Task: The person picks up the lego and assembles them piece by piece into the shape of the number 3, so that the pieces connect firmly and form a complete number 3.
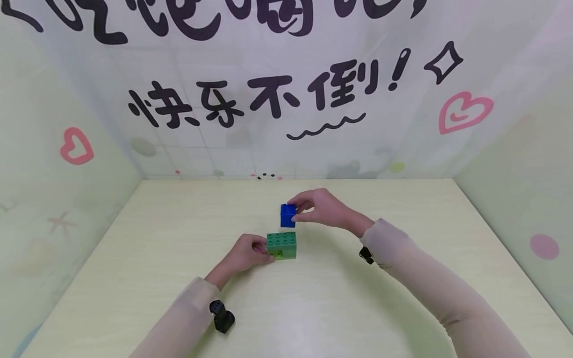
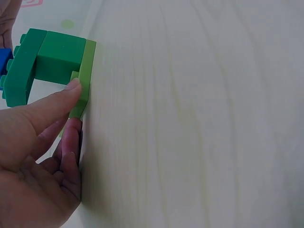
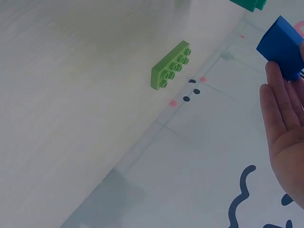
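My left hand [image 1: 245, 252] grips a small stack of toy building bricks [image 1: 284, 245] on the table, its thumb and fingers at the light green plate [image 2: 86, 71] that forms the base. On that plate sits a green block [image 2: 59, 56], topped by a longer green brick [image 2: 23, 71] with rows of studs. Just behind and above the stack, my right hand [image 1: 323, 209] pinches a blue brick [image 1: 286, 218] between thumb and fingers. A gap shows between the blue brick and the studs in the head view.
Another light green studded plate [image 3: 168, 66] lies on the table near the back wall in the right wrist view. The pale wood table [image 1: 179, 214] meets printed panels at the back and both sides. Small black devices [image 1: 221, 316] sit at both wrists.
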Motion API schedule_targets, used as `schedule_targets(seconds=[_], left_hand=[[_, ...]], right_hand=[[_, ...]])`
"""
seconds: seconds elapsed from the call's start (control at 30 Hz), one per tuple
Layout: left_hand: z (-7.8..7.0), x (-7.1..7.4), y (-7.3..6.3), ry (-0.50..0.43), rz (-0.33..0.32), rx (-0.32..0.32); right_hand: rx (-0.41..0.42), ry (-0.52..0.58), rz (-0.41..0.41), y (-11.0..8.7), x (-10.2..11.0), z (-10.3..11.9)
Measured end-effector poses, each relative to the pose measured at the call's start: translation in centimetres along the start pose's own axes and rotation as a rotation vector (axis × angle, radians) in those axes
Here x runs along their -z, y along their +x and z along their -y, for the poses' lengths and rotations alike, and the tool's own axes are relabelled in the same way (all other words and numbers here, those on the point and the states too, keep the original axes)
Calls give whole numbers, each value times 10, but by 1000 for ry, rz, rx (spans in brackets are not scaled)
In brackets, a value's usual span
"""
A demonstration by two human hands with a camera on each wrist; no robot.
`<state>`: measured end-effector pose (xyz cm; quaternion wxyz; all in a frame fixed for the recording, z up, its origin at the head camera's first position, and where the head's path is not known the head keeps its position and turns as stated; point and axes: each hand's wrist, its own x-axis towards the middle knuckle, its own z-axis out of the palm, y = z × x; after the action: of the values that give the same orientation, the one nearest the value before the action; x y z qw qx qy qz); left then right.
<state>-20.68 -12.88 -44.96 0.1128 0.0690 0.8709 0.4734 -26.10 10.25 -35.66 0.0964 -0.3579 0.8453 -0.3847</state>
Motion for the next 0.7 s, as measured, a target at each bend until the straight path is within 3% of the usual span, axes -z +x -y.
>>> schedule_targets(seconds=[0.7], left_hand=[[-1, 1, -1, -11, 8, -14]], right_hand=[[-27, -17, 49, -21, -13, 9]])
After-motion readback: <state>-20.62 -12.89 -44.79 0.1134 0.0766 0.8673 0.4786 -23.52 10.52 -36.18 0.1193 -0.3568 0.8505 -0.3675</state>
